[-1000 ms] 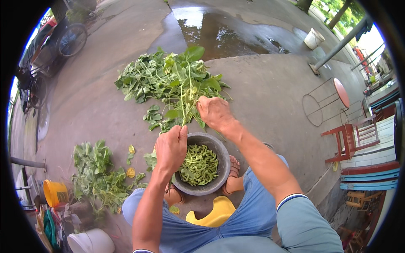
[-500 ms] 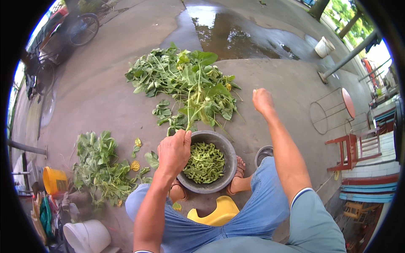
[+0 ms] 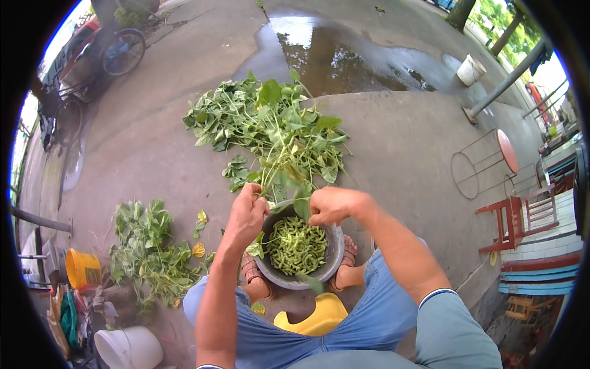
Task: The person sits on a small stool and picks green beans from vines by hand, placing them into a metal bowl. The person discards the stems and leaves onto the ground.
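Head view: gripping a plant (image 3: pixel 265 174) in the left hand (image 3: pixel 247 213); bringing the curled right hand (image 3: pixel 333 206) back alongside, working two-handed again; cannot tell whether pinching the adjacent leaf (image 3: pixel 302 206).

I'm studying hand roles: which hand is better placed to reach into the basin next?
Likely the right hand: it hovers at the basin rim, while the left hand holds leafy stems.

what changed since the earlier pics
The right hand, out to the right half a second ago, has swung leftward and closer in, over the gray bowl; whether it grips a leaf is unclear. The left hand still holds the leafy plant. The bowl stays between the feet.
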A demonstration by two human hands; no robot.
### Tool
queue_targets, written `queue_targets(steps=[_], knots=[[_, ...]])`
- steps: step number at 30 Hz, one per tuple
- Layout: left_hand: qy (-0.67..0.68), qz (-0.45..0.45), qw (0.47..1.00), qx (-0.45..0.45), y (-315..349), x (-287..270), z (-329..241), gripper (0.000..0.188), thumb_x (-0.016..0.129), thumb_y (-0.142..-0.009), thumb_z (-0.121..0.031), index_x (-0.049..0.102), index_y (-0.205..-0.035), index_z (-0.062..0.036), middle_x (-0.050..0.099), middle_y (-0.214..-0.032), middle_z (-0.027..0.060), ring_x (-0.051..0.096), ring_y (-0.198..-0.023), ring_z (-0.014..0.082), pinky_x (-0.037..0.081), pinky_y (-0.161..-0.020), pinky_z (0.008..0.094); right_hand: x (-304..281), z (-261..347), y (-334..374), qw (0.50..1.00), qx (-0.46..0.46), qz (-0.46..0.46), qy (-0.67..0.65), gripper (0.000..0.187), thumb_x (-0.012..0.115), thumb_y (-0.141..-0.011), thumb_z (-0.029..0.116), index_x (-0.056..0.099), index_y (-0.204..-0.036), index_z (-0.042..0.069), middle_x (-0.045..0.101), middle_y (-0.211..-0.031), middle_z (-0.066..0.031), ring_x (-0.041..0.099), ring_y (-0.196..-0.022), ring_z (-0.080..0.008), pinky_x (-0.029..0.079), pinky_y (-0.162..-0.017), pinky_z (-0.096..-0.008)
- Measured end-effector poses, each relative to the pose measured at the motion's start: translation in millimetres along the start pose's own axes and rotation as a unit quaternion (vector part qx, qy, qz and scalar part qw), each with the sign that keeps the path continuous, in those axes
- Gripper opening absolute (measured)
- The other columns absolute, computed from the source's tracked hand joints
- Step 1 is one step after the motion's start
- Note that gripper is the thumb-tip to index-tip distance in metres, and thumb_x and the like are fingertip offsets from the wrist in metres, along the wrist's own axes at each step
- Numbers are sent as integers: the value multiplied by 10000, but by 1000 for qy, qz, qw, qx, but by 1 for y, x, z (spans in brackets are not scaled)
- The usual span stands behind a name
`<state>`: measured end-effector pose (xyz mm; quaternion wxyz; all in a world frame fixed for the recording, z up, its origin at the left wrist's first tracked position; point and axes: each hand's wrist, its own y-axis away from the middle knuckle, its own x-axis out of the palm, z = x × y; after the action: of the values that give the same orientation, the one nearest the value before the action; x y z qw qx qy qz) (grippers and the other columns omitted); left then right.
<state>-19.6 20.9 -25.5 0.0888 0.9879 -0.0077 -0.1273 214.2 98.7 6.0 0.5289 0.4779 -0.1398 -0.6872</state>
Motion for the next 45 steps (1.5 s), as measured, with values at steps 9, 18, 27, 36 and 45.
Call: queue_targets(steps=[9, 18, 27, 36, 45], knots=[[-351, -162, 922, 18, -1, 26, -19, 626, 481, -1027, -518, 631, -688, -13, 620, -676, 267, 621, -700, 471, 458, -625, 554, -17, -42, -2, 921, -81, -351, -148, 458, 661, -893, 403, 676, -886, -54, 699, -738, -123, 676, -651, -241, 554, -664, -376], [-406, -213, 874, 161, 8, 35, -25, 424, 537, -992, -264, 632, -651, -30, 612, -586, 213, 622, -566, 418, 481, -552, 519, -2, -1, -14, 861, -169, -221, -426, 252, 655, -959, 228, 681, -854, 1, 686, -755, -48, 598, -598, -99, 497, -570, -260], [124, 0, 986, -110, 4, 41, -20, 502, 488, -1046, -368, 637, -721, -16, 380, -540, -73, 359, -471, 58, 302, -446, 278, 10, -8, -30, 890, -102, -422, -139, 268, 551, -952, 244, 559, -885, -15, 657, -776, -240, 659, -716, -412, 516, -672, -489], [-93, -72, 993, 14, 1, 44, -8, 527, 493, -1053, -361, 597, -710, 26, 495, -550, 120, 483, -522, 222, 413, -555, 411, 16, -7, -42, 847, -75, -523, 56, 178, 538, -937, 194, 499, -914, 22, 669, -786, -209, 694, -798, -389, 555, -699, -458], [-183, -149, 971, 31, 21, 7, -14, 506, 514, -1046, -377, 557, -744, 27, 529, -635, 245, 498, -585, 416, 408, -575, 482, -38, -148, -48, 818, 183, -521, -160, 234, 542, -941, 213, 580, -868, -6, 634, -697, -108, 668, -650, -227, 549, -541, -365]])
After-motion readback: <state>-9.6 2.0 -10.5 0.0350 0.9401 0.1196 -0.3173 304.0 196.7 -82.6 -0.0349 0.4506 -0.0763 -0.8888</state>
